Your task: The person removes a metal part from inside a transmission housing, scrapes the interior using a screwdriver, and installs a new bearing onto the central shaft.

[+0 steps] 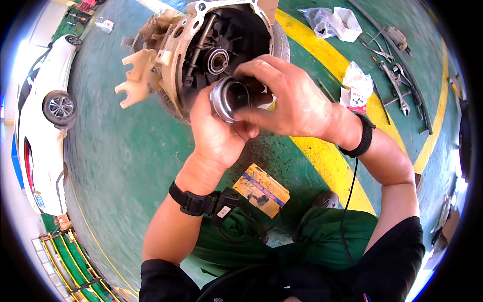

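A clutch release bearing point(222, 100), a silvery ring with a dark hollow middle, is held up between my two hands. My left hand point(215, 132) cups it from the left and below, the palm turned up. From the right, my right hand point(289, 95) closes thumb and fingers about its rim; some fingertips are hidden behind it. Just beyond the hands stands a gearbox bell housing point(176, 68), its open dark side facing me. Inside it, a shaft with a round metal collar point(218, 61) shows. A fork-shaped bracket point(138, 78) sticks out on the housing's left.
The housing rests on a tyre point(280, 45) on the green floor. A yellow box point(261, 191) lies near my feet. To the right are a small white-and-red box point(354, 99), wrenches point(397, 90) and a white tub point(347, 25). A white car point(48, 136) stands left.
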`<action>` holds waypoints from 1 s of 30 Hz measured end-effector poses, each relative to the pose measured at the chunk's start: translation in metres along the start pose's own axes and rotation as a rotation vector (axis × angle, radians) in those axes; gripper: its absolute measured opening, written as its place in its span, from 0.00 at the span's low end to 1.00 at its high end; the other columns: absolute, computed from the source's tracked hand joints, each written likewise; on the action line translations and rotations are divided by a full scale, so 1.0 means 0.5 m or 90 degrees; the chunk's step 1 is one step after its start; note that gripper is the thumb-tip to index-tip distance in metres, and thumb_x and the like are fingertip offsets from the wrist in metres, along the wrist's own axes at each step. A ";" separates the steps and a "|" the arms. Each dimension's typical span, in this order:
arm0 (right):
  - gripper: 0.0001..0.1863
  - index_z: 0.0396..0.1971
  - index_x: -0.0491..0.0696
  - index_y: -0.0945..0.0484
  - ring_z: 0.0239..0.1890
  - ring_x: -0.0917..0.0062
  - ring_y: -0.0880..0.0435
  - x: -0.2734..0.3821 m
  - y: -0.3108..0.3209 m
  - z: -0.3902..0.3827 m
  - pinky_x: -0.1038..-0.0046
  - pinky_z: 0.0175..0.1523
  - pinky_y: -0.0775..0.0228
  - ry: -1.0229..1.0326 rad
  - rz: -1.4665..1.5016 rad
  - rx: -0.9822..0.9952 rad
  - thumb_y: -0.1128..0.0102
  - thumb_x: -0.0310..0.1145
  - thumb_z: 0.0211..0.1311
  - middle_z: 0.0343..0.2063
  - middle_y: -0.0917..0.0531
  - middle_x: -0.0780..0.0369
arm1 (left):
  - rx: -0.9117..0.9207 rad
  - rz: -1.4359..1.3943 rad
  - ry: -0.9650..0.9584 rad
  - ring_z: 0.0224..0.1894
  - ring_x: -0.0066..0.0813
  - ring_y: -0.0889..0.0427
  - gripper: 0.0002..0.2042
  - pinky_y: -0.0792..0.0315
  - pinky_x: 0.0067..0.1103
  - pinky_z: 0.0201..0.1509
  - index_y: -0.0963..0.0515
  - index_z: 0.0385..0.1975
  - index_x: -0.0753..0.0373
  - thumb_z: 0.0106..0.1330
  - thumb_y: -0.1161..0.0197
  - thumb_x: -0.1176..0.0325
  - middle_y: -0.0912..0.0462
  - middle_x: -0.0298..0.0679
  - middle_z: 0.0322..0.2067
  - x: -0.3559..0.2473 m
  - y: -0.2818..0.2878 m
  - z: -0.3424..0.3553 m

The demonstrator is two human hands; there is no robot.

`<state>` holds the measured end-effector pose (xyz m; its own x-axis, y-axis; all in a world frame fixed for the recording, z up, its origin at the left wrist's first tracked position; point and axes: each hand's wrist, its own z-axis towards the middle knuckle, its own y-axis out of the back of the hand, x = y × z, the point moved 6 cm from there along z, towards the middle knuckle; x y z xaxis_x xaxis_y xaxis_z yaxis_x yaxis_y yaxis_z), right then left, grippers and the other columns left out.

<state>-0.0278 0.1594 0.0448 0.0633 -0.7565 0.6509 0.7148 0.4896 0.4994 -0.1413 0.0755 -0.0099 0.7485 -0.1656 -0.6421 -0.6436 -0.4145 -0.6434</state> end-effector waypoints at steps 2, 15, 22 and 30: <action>0.25 0.46 0.41 0.19 0.43 0.54 0.16 -0.007 -0.009 -0.009 0.58 0.47 0.21 -0.015 -0.007 0.002 0.24 0.38 0.48 0.40 0.17 0.52 | 0.005 0.021 0.002 0.33 0.31 0.17 0.21 0.30 0.26 0.27 0.21 0.45 0.53 0.75 0.59 0.48 0.13 0.36 0.40 0.006 0.004 0.000; 0.25 0.50 0.40 0.20 0.50 0.53 0.18 -0.013 -0.017 -0.006 0.58 0.56 0.23 0.144 -0.023 0.044 0.26 0.31 0.51 0.47 0.17 0.51 | -0.058 0.063 0.016 0.29 0.35 0.18 0.22 0.27 0.26 0.26 0.21 0.45 0.54 0.77 0.60 0.48 0.16 0.35 0.31 0.013 0.029 0.006; 0.30 0.56 0.38 0.24 0.53 0.50 0.20 -0.017 -0.031 -0.019 0.58 0.59 0.24 0.113 -0.028 0.014 0.28 0.33 0.54 0.52 0.20 0.46 | -0.055 0.102 -0.049 0.28 0.31 0.18 0.23 0.25 0.26 0.25 0.23 0.47 0.55 0.79 0.63 0.47 0.16 0.35 0.36 0.009 0.034 0.008; 0.31 0.57 0.36 0.28 0.48 0.47 0.19 -0.011 -0.036 -0.018 0.55 0.53 0.24 0.026 -0.034 -0.023 0.28 0.35 0.57 0.46 0.21 0.44 | -0.092 0.155 -0.119 0.32 0.31 0.16 0.24 0.22 0.26 0.27 0.24 0.49 0.57 0.78 0.63 0.46 0.15 0.36 0.38 -0.008 0.010 -0.005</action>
<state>-0.0346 0.1509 0.0270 0.0521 -0.7989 0.5992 0.7428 0.4321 0.5115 -0.1472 0.0721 -0.0094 0.5255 -0.1142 -0.8431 -0.7604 -0.5075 -0.4053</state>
